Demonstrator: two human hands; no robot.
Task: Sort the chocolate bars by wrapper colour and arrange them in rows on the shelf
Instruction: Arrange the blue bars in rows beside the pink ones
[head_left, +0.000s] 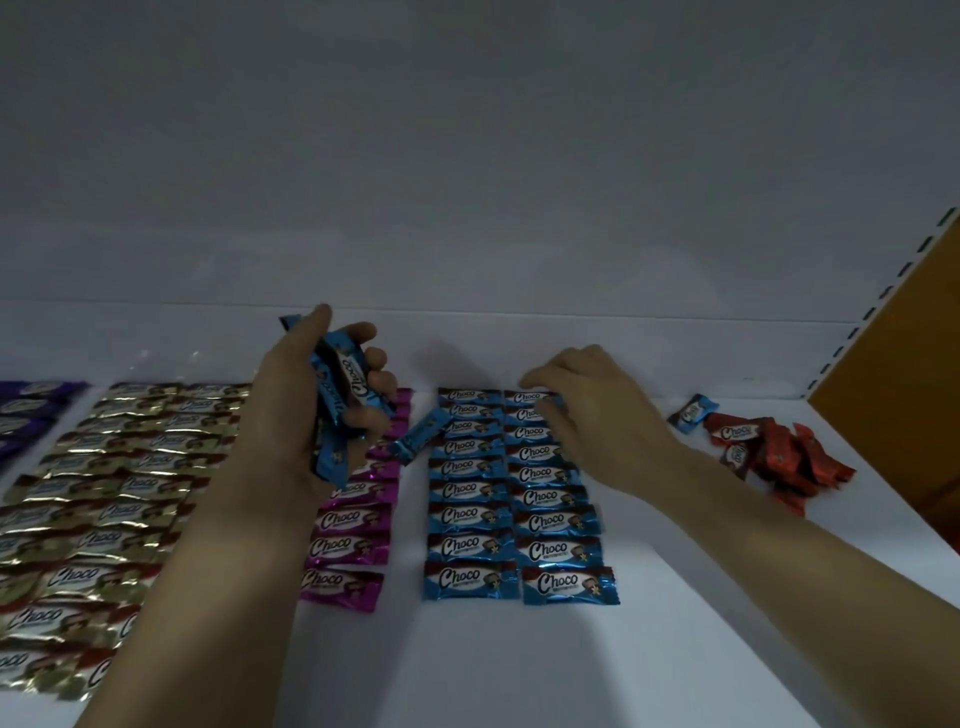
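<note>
Gold bars sit closest; further right blue bars lie in two columns on the shelf, long axes left-right. My left hand grips a blue bunch pointing away; my right hand pinches the right column's farthest bar.

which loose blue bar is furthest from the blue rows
The blue bar at the far right, tilted beside the red pile. The other stray one lies right beside the blue rows, on their left.
</note>
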